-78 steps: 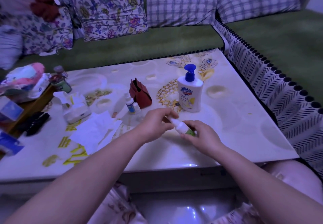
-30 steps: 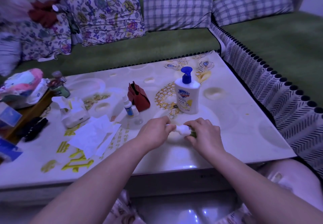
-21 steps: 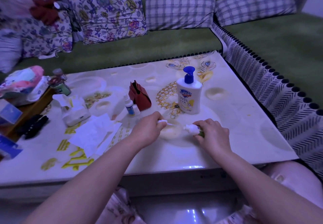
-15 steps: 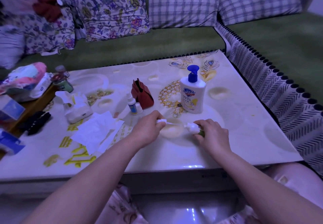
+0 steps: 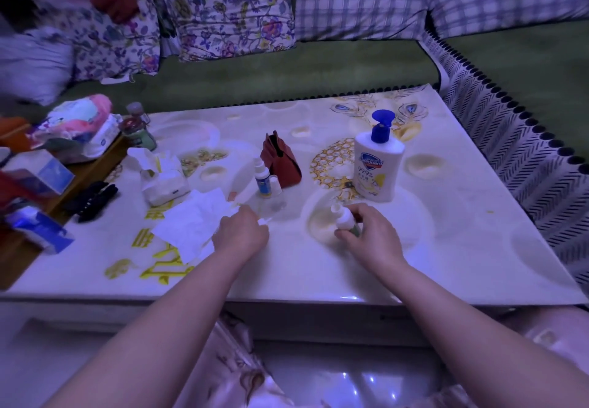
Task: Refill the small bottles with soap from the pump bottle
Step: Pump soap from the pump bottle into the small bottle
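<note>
At front of table (image 5: 446, 248), just short of pump bottle (image 5: 377, 165): grips small bottle (image 5: 344, 219) upright w/ right hand (image 5: 369, 235), neck now bare. Has pulled left hand (image 5: 240, 232) well apart toward tissue sheets (image 5: 194, 223), fingers curled round cap (image 5: 264, 221), mostly hidden.

White pump bottle (image 5: 377, 170) with blue pump and yellow label art; rust-red pouch (image 5: 282, 164); pale table (image 5: 452, 238) with gold rings; purple floral cushion (image 5: 229, 9); 2 checked cushions (image 5: 360, 3); green sofa (image 5: 287, 70).
</note>
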